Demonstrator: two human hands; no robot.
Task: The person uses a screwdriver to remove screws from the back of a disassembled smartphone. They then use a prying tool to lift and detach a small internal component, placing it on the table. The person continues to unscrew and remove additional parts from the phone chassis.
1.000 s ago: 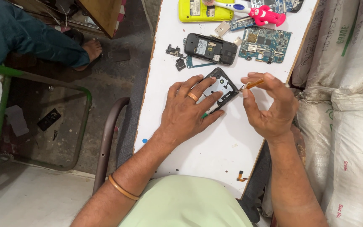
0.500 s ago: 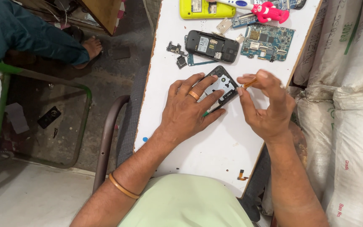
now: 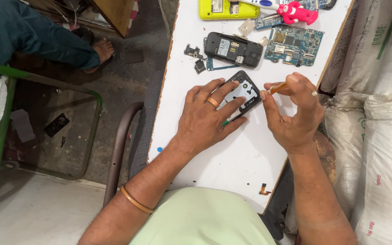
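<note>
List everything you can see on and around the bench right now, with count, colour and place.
table: 1, white, centre
phone frame: 1, black, under left fingers
screwdriver: 1, orange handle, in right hand
phone body: 1, black, above frame
circuit board: 1, blue-green, upper right
phone shell: 1, yellow, top edge
toy figure: 1, pink, top
sacks: several, white, right
chair frame: 1, green, left
left hand: pressing frame
right hand: gripping screwdriver

The left hand [image 3: 207,120] covers much of the black phone frame [image 3: 246,90], so its lower part is hidden. The orange tool [image 3: 278,88] disappears into the right hand [image 3: 293,113]; its tip is too small to make out. The yellow phone [image 3: 223,9] and pink toy [image 3: 296,12] are cut off at the top edge of the view, as is the desk [image 3: 232,163].
</note>
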